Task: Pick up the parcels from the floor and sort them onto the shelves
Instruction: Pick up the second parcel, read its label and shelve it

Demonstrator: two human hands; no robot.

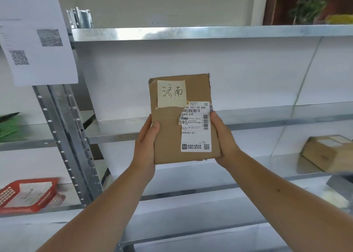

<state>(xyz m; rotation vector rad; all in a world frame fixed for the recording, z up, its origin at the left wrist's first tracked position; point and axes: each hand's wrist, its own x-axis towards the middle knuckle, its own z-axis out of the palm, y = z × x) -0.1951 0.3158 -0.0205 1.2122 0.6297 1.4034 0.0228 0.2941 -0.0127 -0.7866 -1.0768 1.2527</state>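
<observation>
I hold a flat brown cardboard parcel point(168, 137) upright in front of the metal shelves point(191, 33). A pale yellow note with handwritten characters is stuck near its top, and a white shipping label covers its right side. My left hand point(146, 146) grips its lower left edge, thumb on the front. On the lower right edge, my right hand point(222, 137) grips with the thumb over the label. The middle shelf board point(286, 119) runs behind the parcel.
Another brown parcel point(328, 152) lies on a lower shelf at the right. A red plastic basket point(28, 196) with papers stands on the neighbouring rack at the left, with green items point(9, 125) above it. A printed sheet point(38, 41) hangs on the grey upright post point(66, 137).
</observation>
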